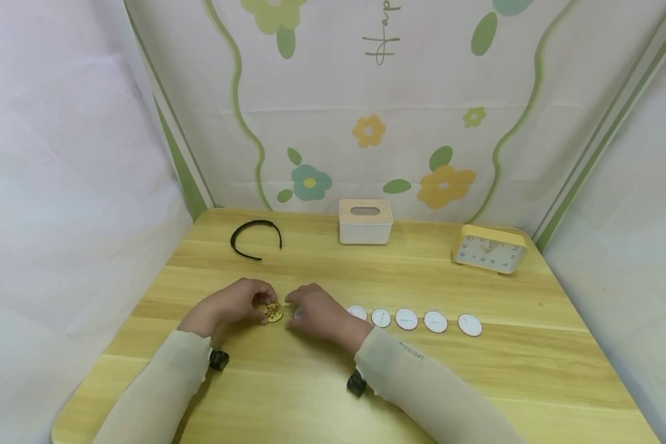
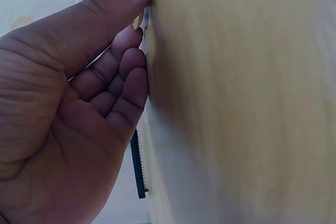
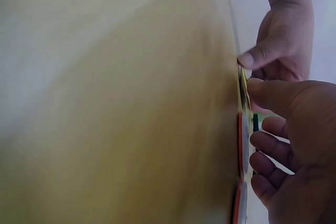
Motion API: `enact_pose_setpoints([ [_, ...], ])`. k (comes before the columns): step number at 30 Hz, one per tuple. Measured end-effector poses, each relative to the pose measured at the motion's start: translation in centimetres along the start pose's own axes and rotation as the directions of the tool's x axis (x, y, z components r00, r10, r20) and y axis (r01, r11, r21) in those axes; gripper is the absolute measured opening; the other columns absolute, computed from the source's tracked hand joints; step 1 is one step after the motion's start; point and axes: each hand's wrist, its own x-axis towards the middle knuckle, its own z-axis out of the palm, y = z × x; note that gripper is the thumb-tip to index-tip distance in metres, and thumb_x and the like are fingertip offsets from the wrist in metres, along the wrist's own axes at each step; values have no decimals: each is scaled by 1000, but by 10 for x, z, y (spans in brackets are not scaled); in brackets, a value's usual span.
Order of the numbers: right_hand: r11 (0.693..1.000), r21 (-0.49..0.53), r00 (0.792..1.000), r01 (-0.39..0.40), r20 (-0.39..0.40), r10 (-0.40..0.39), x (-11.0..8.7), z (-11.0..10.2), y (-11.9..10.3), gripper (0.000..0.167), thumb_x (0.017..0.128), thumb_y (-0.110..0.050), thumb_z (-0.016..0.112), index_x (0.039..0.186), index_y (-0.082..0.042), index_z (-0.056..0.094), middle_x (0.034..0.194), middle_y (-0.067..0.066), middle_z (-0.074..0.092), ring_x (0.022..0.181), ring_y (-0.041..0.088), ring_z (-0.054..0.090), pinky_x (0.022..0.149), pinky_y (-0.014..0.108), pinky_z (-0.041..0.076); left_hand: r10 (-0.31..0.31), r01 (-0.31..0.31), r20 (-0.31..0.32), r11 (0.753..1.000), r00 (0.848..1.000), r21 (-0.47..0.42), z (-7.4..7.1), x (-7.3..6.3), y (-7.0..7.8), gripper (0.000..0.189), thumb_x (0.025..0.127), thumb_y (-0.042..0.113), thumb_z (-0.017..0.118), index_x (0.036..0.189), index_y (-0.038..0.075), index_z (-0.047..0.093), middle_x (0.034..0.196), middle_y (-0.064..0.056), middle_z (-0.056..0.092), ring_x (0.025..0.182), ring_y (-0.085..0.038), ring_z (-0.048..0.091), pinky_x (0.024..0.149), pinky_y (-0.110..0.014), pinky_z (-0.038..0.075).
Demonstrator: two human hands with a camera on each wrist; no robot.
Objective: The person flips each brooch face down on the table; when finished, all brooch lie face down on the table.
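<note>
A round yellow disc [image 1: 274, 312] with a brown pattern is pinched by my left hand [image 1: 238, 302], close to the tabletop. Its thumb lies against the disc's edge in the left wrist view. My right hand [image 1: 322, 313] is just to the right, its thumb and forefinger around a pale disc [image 1: 298, 313] that is mostly covered. Whether they grip it is hidden. Under the right fingers in the right wrist view, a red-edged disc [image 3: 243, 145] shows side-on. A row of white round discs [image 1: 406, 319] extends rightward from this hand.
A black toothed headband [image 1: 256, 223] lies behind the left hand. At the back are a white tissue box [image 1: 365, 230] with a wooden lid and, farther right, a yellow clock [image 1: 491, 248]. All stand on a wooden table [image 1: 288, 394] before a flowered cloth [image 1: 377, 154].
</note>
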Motion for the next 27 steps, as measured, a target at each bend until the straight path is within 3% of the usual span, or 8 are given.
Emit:
enact_pose_setpoints([
  [8,996,-79,999,36,6,-36,13,8,-11,39,99,-35,83,131,-15,76,127,-3,77,122,17,67,113,31,50,-3,3,-4,1000,1000,1,0,0,0,34,86,14,94,115,21,77,112,8,73,106,-14,66,100,-44,57],
  [21,987,-148,998,60,-25,-64,20,14,-19,34,102,-36,79,129,-16,80,111,-5,78,102,11,67,103,28,52,8,-8,-12,1000,1000,4,0,-3,4,31,87,13,93,113,21,78,112,7,75,105,-13,69,96,-43,60],
  [27,980,-184,996,81,-15,-85,21,14,-20,32,106,-35,73,133,-18,80,115,-5,81,106,10,71,110,29,50,25,-25,-9,1000,1000,3,-2,-6,4,26,89,16,92,112,20,81,112,8,78,103,-12,70,94,-40,61],
])
